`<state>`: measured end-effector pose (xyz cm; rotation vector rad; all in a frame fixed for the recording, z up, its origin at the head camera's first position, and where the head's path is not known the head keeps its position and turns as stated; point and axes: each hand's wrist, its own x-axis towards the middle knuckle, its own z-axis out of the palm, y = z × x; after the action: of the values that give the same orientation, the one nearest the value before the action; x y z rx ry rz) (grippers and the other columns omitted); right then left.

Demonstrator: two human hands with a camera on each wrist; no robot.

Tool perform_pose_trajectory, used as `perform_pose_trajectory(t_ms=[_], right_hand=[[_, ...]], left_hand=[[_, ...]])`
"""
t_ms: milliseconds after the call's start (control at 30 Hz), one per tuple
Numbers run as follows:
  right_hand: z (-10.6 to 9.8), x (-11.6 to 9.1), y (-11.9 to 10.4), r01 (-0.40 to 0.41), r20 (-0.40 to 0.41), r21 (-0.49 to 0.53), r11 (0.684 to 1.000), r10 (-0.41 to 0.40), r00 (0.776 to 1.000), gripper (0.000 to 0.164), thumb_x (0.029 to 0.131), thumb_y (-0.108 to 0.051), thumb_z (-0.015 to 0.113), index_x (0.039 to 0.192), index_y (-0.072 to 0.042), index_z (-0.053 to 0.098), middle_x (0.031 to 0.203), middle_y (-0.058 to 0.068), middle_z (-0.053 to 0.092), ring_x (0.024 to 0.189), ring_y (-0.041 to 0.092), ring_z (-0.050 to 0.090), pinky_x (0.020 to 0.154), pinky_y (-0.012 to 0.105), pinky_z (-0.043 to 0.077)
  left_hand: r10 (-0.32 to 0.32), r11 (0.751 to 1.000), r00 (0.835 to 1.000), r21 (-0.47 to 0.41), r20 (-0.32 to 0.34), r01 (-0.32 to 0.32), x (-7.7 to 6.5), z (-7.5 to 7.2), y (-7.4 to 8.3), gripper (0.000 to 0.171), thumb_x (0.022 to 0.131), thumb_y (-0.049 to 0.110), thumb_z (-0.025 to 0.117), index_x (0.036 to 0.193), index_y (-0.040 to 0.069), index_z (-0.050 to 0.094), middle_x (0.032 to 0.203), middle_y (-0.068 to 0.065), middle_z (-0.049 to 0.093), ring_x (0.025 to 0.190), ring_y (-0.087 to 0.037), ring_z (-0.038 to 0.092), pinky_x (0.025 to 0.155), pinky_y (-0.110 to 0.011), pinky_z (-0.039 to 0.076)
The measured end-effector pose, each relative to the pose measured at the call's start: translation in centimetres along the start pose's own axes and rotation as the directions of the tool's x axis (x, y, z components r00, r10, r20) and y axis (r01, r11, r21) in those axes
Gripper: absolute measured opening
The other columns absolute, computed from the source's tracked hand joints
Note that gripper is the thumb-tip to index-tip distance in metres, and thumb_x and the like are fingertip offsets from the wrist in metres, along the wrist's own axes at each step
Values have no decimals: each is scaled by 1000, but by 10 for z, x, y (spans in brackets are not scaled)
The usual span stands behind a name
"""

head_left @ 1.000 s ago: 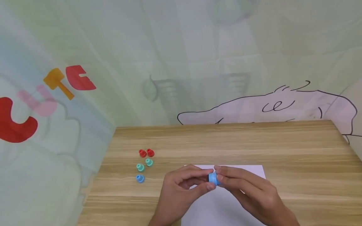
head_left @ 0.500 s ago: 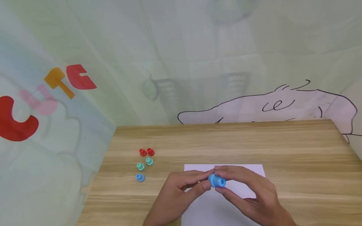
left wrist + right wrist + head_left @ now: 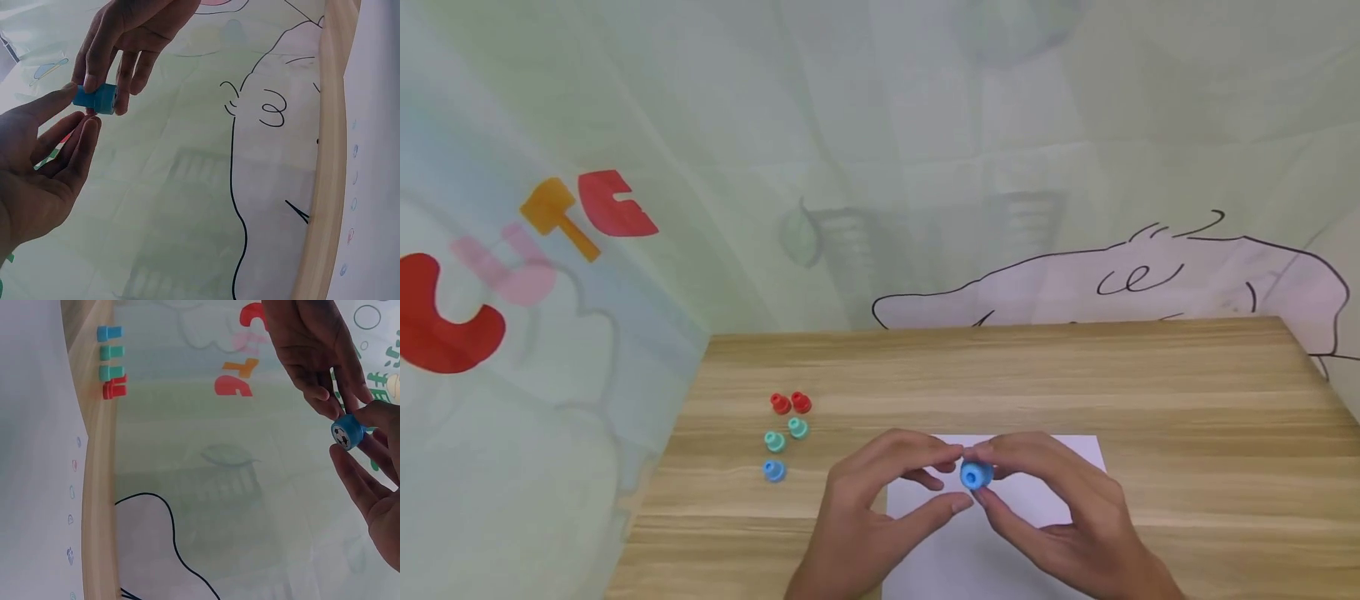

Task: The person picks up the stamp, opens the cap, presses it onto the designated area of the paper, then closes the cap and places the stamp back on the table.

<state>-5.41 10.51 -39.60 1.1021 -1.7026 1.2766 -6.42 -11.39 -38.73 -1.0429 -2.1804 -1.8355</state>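
A small blue toy stamp (image 3: 976, 476) is held above the white paper (image 3: 985, 558). My right hand (image 3: 1067, 500) pinches it between thumb and fingertips. My left hand (image 3: 880, 508) is close on its left, fingers spread in a wide arc, the thumb tip just short of the stamp in the head view. Whether a left fingertip brushes the stamp is unclear. In the right wrist view the stamp (image 3: 347, 432) turns a round face with a football picture toward the camera. The left wrist view shows the stamp (image 3: 97, 99) from its side, between both hands.
At the left of the wooden table (image 3: 1075, 375) stand two red stamps (image 3: 791, 403), two teal stamps (image 3: 786, 435) and a blue one (image 3: 774, 471). Small coloured marks (image 3: 70, 519) run along the paper's edge. A printed curtain (image 3: 880, 167) hangs behind.
The left hand has loosened from the blue stamp and its fingers have spread. The right hand now pinches the stamp, which has turned so its hollow handle end points at the head camera.
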Motion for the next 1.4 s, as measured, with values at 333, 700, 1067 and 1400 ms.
perform_pose_trajectory(t_ms=[333, 700, 1067, 1400], right_hand=[[1, -3, -2, -55, 17, -35, 998, 56, 998, 35, 96, -9, 80, 115, 17, 67, 110, 18, 75, 95, 21, 73, 85, 19, 63], [-1, -10, -3, -101, 23, -59, 993, 102, 994, 43, 97, -11, 79, 122, 19, 63, 112, 18, 75, 100, 20, 76, 91, 22, 64], [-2, -5, -5, -156, -45, -38, 987, 155, 987, 53, 96, -9, 79, 132, 22, 56, 142, 27, 64, 118, 21, 72, 84, 22, 65], [-8, -3, -4, -181, -193, -74, 981, 164, 967, 45, 97, -6, 76, 126, 23, 58, 136, 32, 64, 120, 22, 71, 88, 20, 64]], left_hand=[[49, 999, 999, -5, -19, -49, 1, 2, 1, 29, 92, 4, 81, 121, 9, 77, 110, -6, 77, 98, -18, 76, 76, -32, 69], [79, 996, 997, 37, 2, -79, -1, 3, 0, 30, 93, 0, 80, 122, 8, 76, 109, -5, 74, 96, -18, 75, 78, -30, 68], [-14, 972, 987, 228, -157, 50, -14, -22, -11, 26, 91, 7, 85, 115, 15, 79, 106, 0, 77, 87, -10, 74, 79, -25, 66], [-90, 904, 951, 377, -297, 204, -42, -61, -47, 26, 87, 0, 87, 108, 13, 80, 103, 1, 78, 82, -8, 74, 75, -19, 64]])
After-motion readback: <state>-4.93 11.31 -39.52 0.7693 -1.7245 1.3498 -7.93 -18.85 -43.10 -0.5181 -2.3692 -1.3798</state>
